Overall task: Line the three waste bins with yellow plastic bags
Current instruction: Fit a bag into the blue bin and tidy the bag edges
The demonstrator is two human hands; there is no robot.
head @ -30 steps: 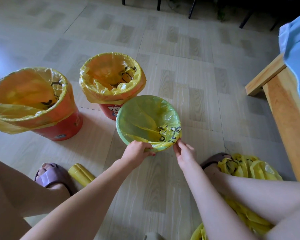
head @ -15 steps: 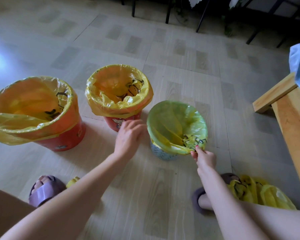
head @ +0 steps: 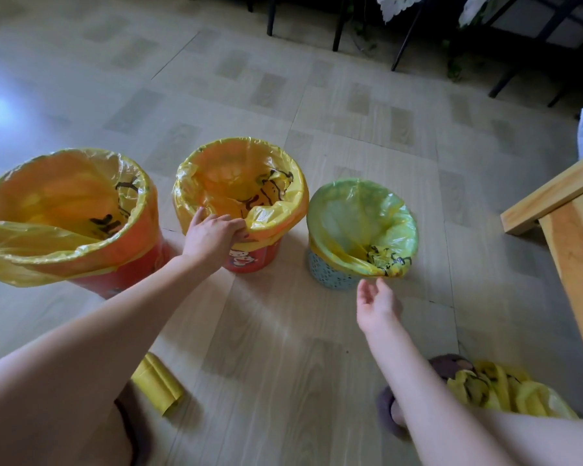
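A: Pale tiled floor (head: 350, 364) underfoot, dark chair legs (head: 337, 25) along the far edge, a wooden bench (head: 572, 230) coming in from the right.

B: And three bins standing upright in a row, mouths to the ceiling, long axes vertical. The large red bin (head: 115, 280) sits far left, the middle red bin (head: 253, 258) just beside it, the small blue bin (head: 330, 275) on the right, close to the middle one.

A: Each carries a yellow bag. The left bag (head: 48, 243) is folded over the rim and sags down the near side. The middle bag (head: 273, 220) cuffs its rim. The right bag (head: 360, 216) lines the blue bin, with a bunched printed knot at the near lip.

B: Nothing but liner shows inside any of them.

A: The left hand (head: 212, 235) is at the middle bin's near rim, fingers curled onto the bag's folded edge. The right hand (head: 377, 301) hangs just short of the blue bin, fingers loose and apart, holding nothing.

B: Further out, a yellow bag roll (head: 157, 385) lies flat near the left knee, and crumpled yellow bags (head: 505, 391) heap by a dark slipper (head: 448, 363) at lower right.
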